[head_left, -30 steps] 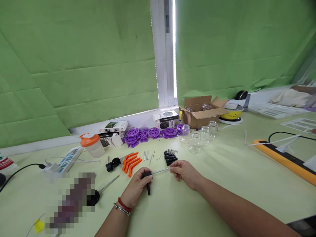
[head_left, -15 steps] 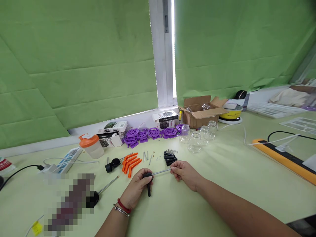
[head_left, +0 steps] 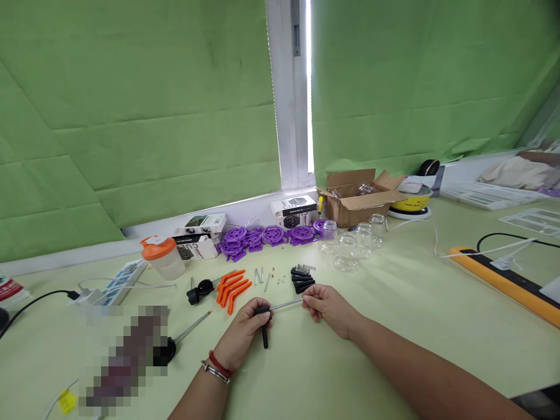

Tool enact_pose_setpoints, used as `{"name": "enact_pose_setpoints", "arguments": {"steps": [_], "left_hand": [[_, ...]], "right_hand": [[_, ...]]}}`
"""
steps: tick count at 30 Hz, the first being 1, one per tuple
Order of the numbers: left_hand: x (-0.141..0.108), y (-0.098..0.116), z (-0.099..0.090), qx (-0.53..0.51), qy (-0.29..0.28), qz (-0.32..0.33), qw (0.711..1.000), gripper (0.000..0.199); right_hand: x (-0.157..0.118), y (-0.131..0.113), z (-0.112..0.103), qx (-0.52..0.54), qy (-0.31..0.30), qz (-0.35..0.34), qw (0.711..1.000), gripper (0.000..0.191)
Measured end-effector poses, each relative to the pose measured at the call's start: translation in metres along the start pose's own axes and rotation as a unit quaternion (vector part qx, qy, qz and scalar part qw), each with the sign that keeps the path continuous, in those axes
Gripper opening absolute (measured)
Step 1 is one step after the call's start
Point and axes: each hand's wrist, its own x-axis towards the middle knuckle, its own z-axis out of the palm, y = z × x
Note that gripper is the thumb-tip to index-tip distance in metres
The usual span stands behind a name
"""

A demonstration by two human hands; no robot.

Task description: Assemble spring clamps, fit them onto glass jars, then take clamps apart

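Note:
My left hand (head_left: 245, 328) is closed around a black plastic part (head_left: 265, 337) whose short stem points down toward me. From this part a thin metal rod (head_left: 287, 304) runs out to the right. My right hand (head_left: 329, 307) pinches the rod's far end between thumb and fingers; whether something small sits on that tip is hidden. Just beyond the right fingers lie several black tubes (head_left: 301, 280) and coil springs (head_left: 310, 268). Orange bent levers (head_left: 236, 294) rest past my left hand, near metal pins (head_left: 259, 274). Two more black parts with rods (head_left: 201, 291) lie to the left.
Purple round frames (head_left: 273, 235) line the back beside printed boxes (head_left: 199, 245). Clear jars (head_left: 347, 256) stand before an open cardboard box (head_left: 359, 204). An orange-lidded bottle (head_left: 164, 256) and a power strip (head_left: 126, 280) are left; an orange-black strip (head_left: 507, 283) lies right.
The view has shifted very slightly. Both hands keep the same hold on the black part and its rod, with no visible movement between them.

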Motion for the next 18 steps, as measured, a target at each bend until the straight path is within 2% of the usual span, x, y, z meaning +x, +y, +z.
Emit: {"name": "enact_pose_setpoints", "arguments": {"steps": [18], "left_hand": [[-0.0006, 0.0024, 0.0011, 0.01, 0.001, -0.004, 1.0, 0.02]], "right_hand": [[0.0048, 0.0062, -0.0041, -0.042, -0.018, -0.007, 0.999, 0.026]]}}
